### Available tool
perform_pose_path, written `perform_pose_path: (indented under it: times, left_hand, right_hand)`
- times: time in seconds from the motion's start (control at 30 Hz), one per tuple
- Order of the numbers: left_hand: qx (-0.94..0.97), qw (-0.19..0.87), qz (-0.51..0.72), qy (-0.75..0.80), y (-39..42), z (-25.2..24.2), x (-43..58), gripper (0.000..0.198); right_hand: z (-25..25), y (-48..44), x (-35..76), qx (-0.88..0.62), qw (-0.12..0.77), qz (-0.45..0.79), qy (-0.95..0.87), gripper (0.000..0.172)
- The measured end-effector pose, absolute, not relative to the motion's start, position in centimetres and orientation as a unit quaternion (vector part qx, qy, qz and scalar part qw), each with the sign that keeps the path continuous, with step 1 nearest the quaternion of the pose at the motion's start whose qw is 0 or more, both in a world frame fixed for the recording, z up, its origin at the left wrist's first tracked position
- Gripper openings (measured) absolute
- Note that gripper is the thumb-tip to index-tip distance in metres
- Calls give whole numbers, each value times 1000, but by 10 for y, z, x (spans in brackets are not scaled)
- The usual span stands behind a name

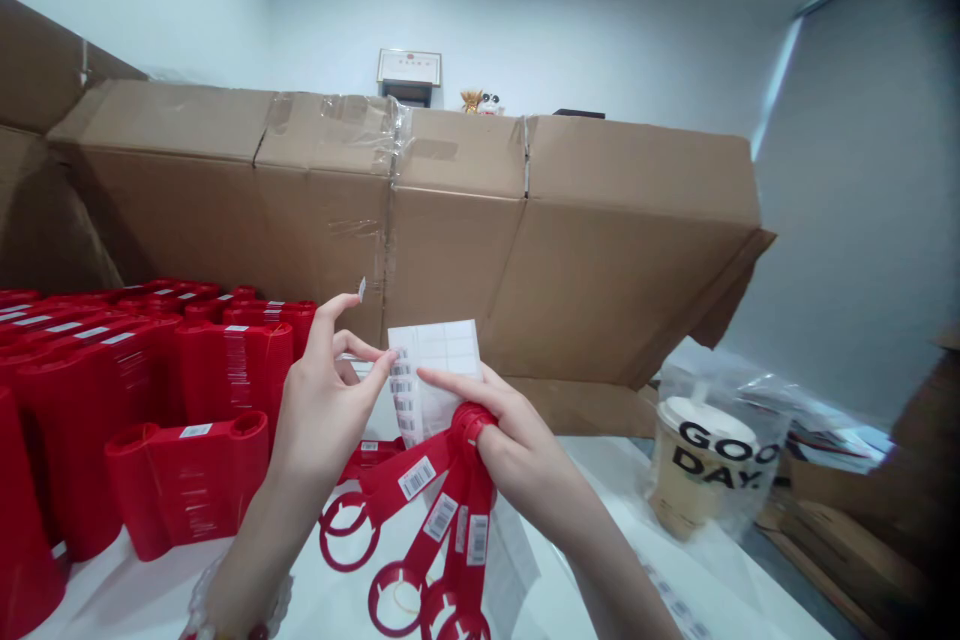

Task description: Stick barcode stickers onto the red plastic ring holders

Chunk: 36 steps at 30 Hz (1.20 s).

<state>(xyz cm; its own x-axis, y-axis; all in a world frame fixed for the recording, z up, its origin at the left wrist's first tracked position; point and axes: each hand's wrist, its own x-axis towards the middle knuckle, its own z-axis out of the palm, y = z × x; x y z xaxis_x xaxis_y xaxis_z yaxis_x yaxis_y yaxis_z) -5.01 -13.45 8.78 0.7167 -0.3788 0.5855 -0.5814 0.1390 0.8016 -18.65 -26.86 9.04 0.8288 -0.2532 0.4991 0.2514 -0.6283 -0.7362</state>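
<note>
My left hand point(322, 390) pinches the left edge of a barcode label sheet point(442, 348) between thumb and another finger. A small white label point(362, 288) clings to its raised index fingertip. My right hand point(517, 420) grips the same sheet, its index finger stretched across the front. That hand also holds a bunch of red plastic strips point(420, 473) with ring-shaped ends, which fan out downward. Barcode labels point(441, 516) are stuck on several of these strips. The sheet has a column of printed barcodes on its left and blank-looking squares elsewhere.
Rows of red rolled bundles point(232, 370) with white labels stand on the left of the white table point(540, 590). A large cardboard box point(450, 250) rises behind my hands. To the right is a lidded drink cup point(694, 470) in a clear bag.
</note>
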Motion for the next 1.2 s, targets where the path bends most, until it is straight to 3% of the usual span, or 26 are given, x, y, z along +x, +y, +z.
perform_pose_path:
  times: [0.23,0.53,0.93,1.07,1.2]
  left_hand:
    - [622,696,6,-359,-131,92,-49,65]
    - [594,713,-40,-371,-138,90,-46,67]
    - [570,728,-85,-370,-120,102,-55,90]
    - [620,691,-80,-364,-115,99,-55,87]
    - [603,677,-154,-393,-115,97,-57,91]
  right_hand:
    - [96,-271,-187,-839,479,-257,-20,78]
    - [97,-270,-188,-857,456,-240,-8,70]
    - [97,-286,-184,-851,410,-319,75,66]
    - [101,-294,-189,-814,437,-372,98,65]
    - [104,-294,-195,-779,459,-413,106,63]
